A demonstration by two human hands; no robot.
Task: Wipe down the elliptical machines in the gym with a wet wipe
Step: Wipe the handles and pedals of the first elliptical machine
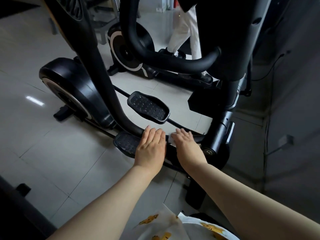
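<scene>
White wet wipe [170, 141] under right hand [186, 143], fingers straight | left hand [151, 147], fingers together, on elliptical bar [129, 126]

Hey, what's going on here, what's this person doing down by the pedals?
A person is bent over a black elliptical, wiping it down. The right hand presses a white wipe onto the low bar by the pedals. The left hand rests flat on the same bar right beside it, above the near pedal. No hand is on the far pedal. Another person in white trousers stands by a second machine behind.
</scene>
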